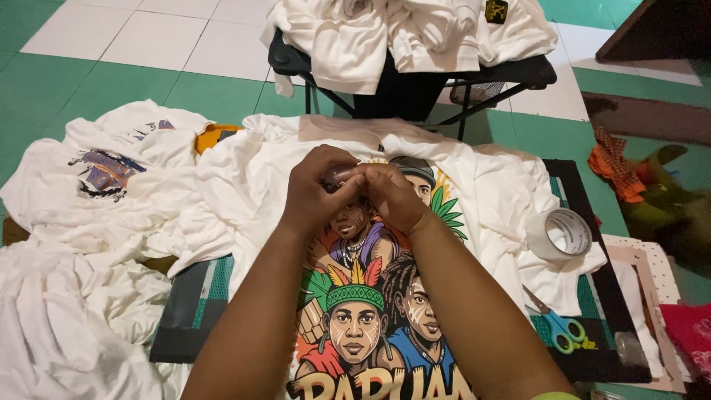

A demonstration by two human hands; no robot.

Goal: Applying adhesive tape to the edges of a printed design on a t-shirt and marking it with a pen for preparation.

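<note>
White printed T-shirt (474, 200) flat under both hands' fingers (348, 178), tips together.

The left hand (320, 194) and right hand (389, 194) meet over the white cotton T-shirt with a colourful printed design (489, 194), which lies flat and offers open room at 6 o'clock between the forearms. At 3 o'clock a roll of clear packing tape (561, 234) sits on the shirt's edge, with blue-handled scissors (557, 324) at 4 o'clock; both narrow the way rightward. At 12 o'clock a black folding metal chair (522, 72) heaped with white garments (385, 33) blocks the far side. From 8 to 10 o'clock crumpled white shirts (96, 222) cover the green-and-white tiled floor (111, 81), soft and low.
</note>
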